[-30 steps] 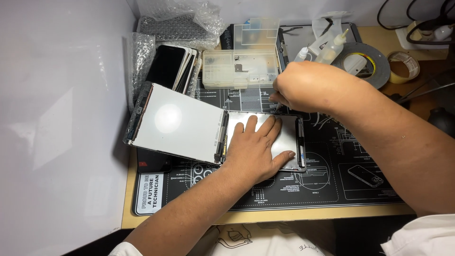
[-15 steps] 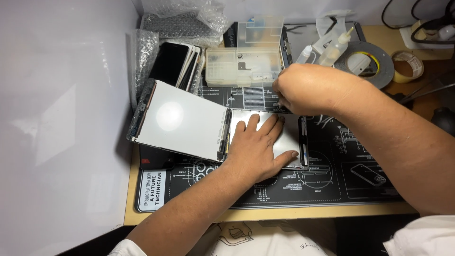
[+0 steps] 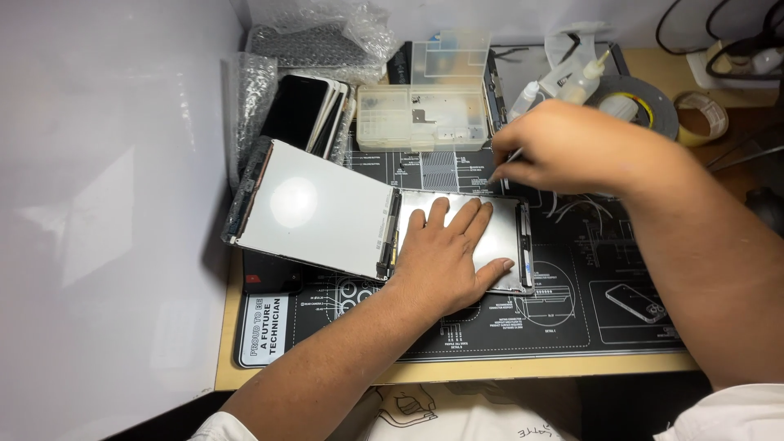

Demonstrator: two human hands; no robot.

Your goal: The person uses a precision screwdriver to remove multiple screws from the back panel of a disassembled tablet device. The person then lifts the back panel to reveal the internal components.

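Seen from above, a desk with a dark printed mat [image 3: 572, 327]. At far left a white wall panel [image 3: 98, 204] borders the desk. Next to it, bubble wrap [image 3: 253, 98] and a stack of dark phones [image 3: 306, 110] stand near the back. In front of these a white display panel [image 3: 314, 208] is folded open to the left, tilted up and hinged against a silver tablet shell [image 3: 502, 233] that lies flat on the mat. The left hand [image 3: 445, 257] rests palm down on the shell, fingers spread open and flat. Behind it sits a clear parts box [image 3: 425, 114]. The right hand [image 3: 572, 151] hovers over the shell's upper right corner, fingers pinched closed on a thin metal tool [image 3: 510, 159] whose tip points at that corner. Farther right lie a small glue bottle [image 3: 572, 77] and two tape rolls [image 3: 653, 106].
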